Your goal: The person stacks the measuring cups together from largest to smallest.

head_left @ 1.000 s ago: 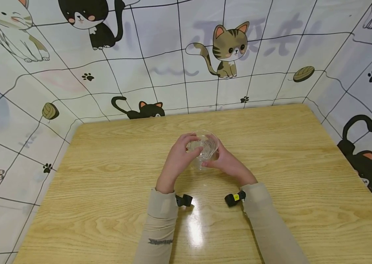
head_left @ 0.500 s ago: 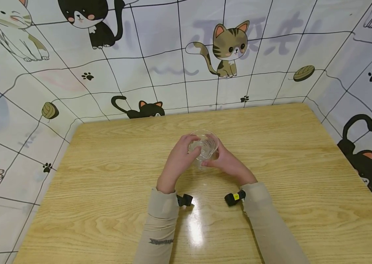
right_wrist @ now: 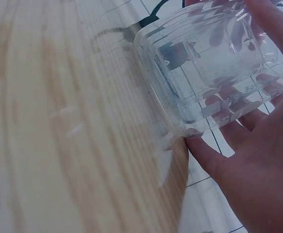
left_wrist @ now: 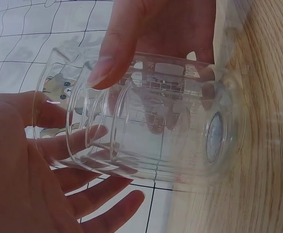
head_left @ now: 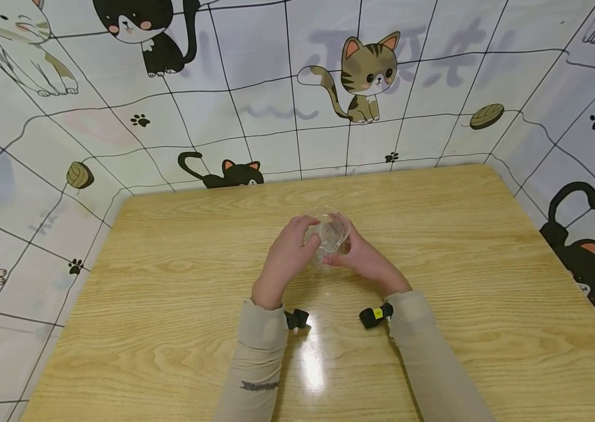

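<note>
Clear glass beakers (left_wrist: pixel 190 145) stand nested one inside another on the table, rims at several heights in the left wrist view. Printed graduation marks show through the glass. My left hand (head_left: pixel 288 252) reaches over the top from the left, thumb and fingers curled at the rim of an inner beaker (left_wrist: pixel 119 121). From the right, my right hand (head_left: pixel 364 259) grips the outer beaker (right_wrist: pixel 180 116) round its side. Its base is right at the tabletop in the right wrist view. Fingertips of both hands are partly seen through the glass.
The wood-grain table (head_left: pixel 170 328) reaches back to a white cloth wall (head_left: pixel 255 117) printed with grid lines and cartoon cats. Similar cloth closes the left and right sides. A black wrist camera (head_left: pixel 297 319) sits at the left cuff, another wrist camera (head_left: pixel 373 317) at the right.
My left hand has shifted very slightly to the right at the rims, its thumb drawing a little inward. My right hand and the outer beaker stay in place.
</note>
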A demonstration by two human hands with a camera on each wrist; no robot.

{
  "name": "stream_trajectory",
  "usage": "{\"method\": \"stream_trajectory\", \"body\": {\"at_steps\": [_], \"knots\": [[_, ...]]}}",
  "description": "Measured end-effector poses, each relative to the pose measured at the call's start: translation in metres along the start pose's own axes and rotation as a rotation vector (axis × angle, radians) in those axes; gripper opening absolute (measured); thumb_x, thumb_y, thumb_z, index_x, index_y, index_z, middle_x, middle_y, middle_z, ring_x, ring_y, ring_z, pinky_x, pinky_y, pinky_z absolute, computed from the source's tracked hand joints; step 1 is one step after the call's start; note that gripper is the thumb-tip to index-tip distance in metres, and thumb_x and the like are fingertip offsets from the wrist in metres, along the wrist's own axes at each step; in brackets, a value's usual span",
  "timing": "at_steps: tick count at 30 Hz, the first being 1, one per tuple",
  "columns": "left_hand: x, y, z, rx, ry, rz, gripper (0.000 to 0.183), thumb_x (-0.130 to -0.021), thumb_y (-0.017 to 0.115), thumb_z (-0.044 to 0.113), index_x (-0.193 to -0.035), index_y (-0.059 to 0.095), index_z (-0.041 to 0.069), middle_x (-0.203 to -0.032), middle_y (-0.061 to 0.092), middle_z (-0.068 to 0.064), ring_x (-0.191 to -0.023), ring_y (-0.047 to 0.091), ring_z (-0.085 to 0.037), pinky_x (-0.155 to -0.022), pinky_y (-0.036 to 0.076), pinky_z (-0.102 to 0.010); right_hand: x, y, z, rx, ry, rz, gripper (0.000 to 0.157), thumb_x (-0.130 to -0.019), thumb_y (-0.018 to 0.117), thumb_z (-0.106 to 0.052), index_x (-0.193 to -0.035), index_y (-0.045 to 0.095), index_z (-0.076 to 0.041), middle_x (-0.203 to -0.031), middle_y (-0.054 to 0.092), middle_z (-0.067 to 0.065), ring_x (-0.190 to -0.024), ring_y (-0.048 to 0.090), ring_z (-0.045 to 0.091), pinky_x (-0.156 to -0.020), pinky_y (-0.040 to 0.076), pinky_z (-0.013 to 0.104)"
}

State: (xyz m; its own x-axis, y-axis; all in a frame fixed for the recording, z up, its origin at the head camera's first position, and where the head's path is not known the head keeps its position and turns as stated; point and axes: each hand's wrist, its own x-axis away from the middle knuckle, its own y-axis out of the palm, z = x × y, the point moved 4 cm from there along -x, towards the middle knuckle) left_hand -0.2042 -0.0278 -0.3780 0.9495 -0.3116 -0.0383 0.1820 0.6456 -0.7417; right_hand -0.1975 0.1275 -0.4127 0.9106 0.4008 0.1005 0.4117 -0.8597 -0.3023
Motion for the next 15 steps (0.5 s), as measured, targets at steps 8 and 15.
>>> {"method": "stream_trajectory", "body": {"at_steps": [8, 15], "knots": [[0.0001, 0.0003, 0.0, -0.016, -0.015, 0.0, 0.038, -0.093, 0.041, 0.03, -0.126, 0.054, 0.016, -0.138, 0.044, -0.006, -0.125, 0.044, -0.023, -0.096, 0.042, -0.043, -0.0002, 0.0005, 0.0, -0.011, 0.009, -0.001, 0.097, -0.078, 0.074, -0.02, -0.147, 0.006, -0.031, -0.153, 0.01, 0.001, -0.14, 0.013, 0.025, -0.108, 0.017, 0.055], [0.0004, -0.0006, 0.001, -0.033, -0.028, -0.004, 0.039, -0.091, 0.041, 0.029, -0.126, 0.054, 0.016, -0.139, 0.044, -0.006, -0.125, 0.044, -0.023, -0.094, 0.043, -0.043, -0.0005, 0.0001, 0.0008, -0.018, -0.003, -0.006, 0.097, -0.079, 0.073, -0.019, -0.147, 0.005, -0.032, -0.153, 0.013, 0.003, -0.139, 0.014, 0.026, -0.108, 0.018, 0.056]]}}
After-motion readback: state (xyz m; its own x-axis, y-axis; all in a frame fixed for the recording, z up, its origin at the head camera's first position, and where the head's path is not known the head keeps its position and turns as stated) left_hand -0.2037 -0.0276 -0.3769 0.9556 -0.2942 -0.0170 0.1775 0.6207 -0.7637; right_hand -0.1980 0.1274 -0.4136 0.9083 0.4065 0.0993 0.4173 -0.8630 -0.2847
